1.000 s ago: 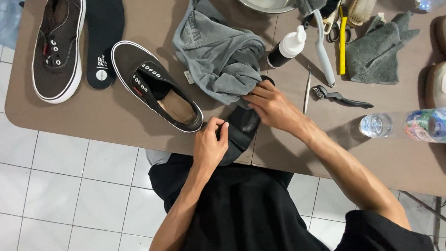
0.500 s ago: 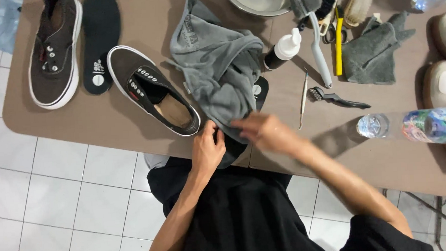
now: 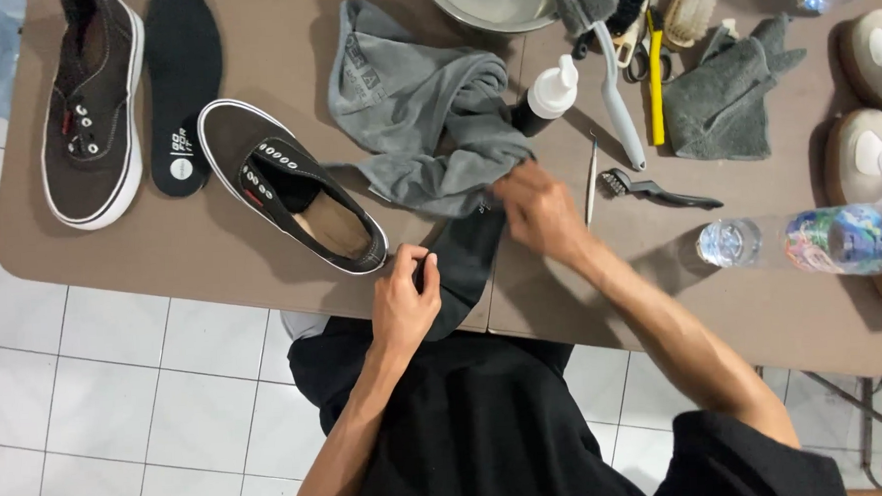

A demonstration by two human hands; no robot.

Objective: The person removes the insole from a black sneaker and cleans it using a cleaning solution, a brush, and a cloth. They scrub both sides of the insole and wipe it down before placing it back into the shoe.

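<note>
Gripping the near end of a black insole (image 3: 467,267), the left hand (image 3: 404,304) pinches it at the table (image 3: 164,255) edge, fingers closed around it. The right hand (image 3: 538,209) is blurred; it presses on the far end of this insole and touches the grey cloth (image 3: 416,120), but I cannot tell if its fingers close on the cloth. The insole lies tilted across the front edge of the table, just right of one dark shoe (image 3: 295,200).

Two dark shoes with white soles are on the table: this one, and a second shoe (image 3: 93,104) at the far left. Between them lies a second insole (image 3: 184,86), with a round white label near its lower end. So there are two black insoles.

A small dark bottle (image 3: 548,94) with a white cap stands behind the cloth. One clear plastic bottle (image 3: 817,241) with a colourful label lies on its side at the right. A second grey cloth (image 3: 727,102) lies crumpled at the upper right. Near it are a grey brush (image 3: 612,82), a yellow tool (image 3: 657,85), and a small black brush (image 3: 656,187). A metal bowl (image 3: 495,0) is at the top edge. Two white shoes (image 3: 868,150) are at the right edge.
</note>
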